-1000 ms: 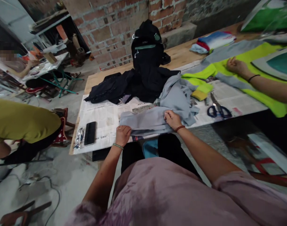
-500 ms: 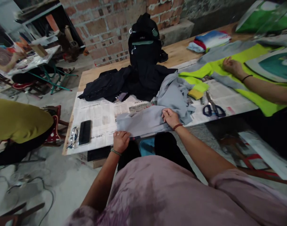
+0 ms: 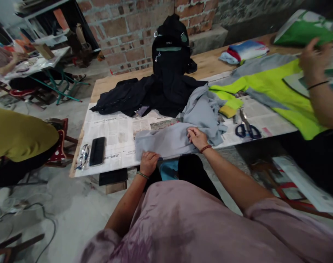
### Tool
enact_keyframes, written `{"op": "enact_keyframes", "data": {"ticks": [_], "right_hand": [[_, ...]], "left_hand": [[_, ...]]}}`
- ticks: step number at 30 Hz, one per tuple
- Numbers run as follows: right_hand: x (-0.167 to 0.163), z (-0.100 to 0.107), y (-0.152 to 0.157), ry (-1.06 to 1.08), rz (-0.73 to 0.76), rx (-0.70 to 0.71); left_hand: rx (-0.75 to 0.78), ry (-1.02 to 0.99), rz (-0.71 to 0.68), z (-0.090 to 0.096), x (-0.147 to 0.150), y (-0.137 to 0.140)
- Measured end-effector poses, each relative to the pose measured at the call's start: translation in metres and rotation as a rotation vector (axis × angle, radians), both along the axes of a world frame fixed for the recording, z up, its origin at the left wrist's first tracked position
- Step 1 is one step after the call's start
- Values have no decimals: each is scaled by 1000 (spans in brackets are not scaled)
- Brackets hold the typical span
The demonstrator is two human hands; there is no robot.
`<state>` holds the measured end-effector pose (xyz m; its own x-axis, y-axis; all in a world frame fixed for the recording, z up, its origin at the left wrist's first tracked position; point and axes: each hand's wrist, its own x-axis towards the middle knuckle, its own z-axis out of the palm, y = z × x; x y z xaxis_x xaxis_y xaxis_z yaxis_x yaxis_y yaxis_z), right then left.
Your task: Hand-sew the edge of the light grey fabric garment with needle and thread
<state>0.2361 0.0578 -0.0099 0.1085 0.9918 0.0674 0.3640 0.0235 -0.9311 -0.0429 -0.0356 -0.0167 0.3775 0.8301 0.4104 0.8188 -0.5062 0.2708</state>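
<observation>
A light grey garment (image 3: pixel 166 140) lies along the front edge of the newspaper-covered table, one narrow part stretched flat and the rest bunched at the right. My left hand (image 3: pixel 149 163) is closed at its near left edge, fingers on top and thumb hidden. With fingers bent together, my right hand (image 3: pixel 197 138) pinches the cloth near the middle. Scissors (image 3: pixel 247 128) with dark handles rest to the right of the garment. Behind it lies dark clothing (image 3: pixel 161 95), touching the grey cloth.
A phone (image 3: pixel 97 151) and eyeglasses (image 3: pixel 83 157) lie at the table's left end. A black backpack (image 3: pixel 170 47) stands at the back. On the right, a co-worker's hand (image 3: pixel 315 60) is raised above a yellow-grey garment (image 3: pixel 275 75) and an iron (image 3: pixel 294 82).
My left hand has slid right along the garment's near edge, away from its left corner. My right hand stays put. The co-worker's hand has moved right and up toward the iron.
</observation>
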Motion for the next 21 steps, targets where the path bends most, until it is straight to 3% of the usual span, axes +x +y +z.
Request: {"op": "enact_keyframes", "data": {"ticks": [5, 9, 11, 13, 21], "right_hand": [[-20, 23, -12, -44, 18, 33], [-50, 42, -32, -255, 369, 292], [-64, 43, -40, -344, 550, 343], [-73, 40, -46, -437, 645, 340], [-79, 43, -54, -726, 752, 299]], "left_hand": [[-47, -62, 17, -1, -2, -1], [-61, -110, 19, 0, -3, -2], [-51, -140, 15, 0, -4, -2], [-38, -160, 8, 1, -4, -1], [-34, -133, -5, 4, -2, -1]]}}
